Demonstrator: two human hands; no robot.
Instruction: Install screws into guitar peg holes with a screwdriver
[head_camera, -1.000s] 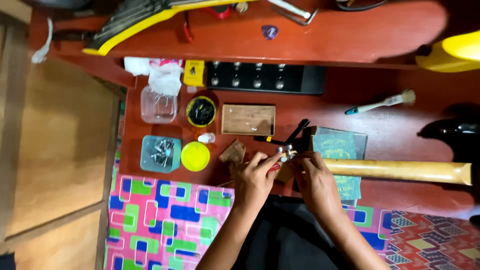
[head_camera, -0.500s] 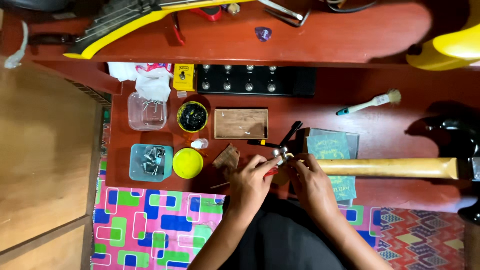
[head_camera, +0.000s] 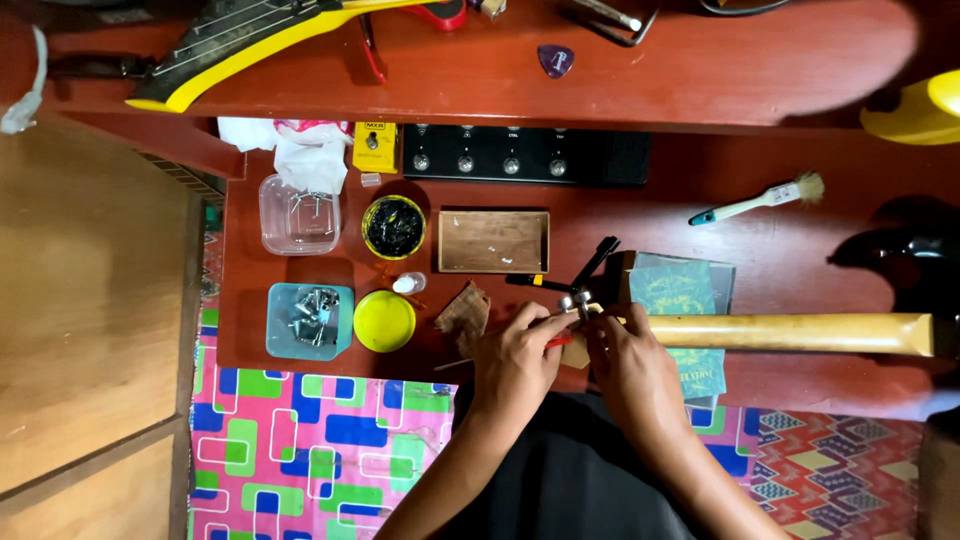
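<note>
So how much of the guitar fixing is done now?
Partly done, it seems. The guitar neck already lies flat on the red table. Right now the left hand and right hand work together on small silver tuning pegs at the neck's end. More metal parts wait in the blue tray, so some fitting probably remains.

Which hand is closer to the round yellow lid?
Left. The left hand sits a short way right of the yellow lid, while the right hand is farther right, beyond the left hand, by the guitar neck.
</note>
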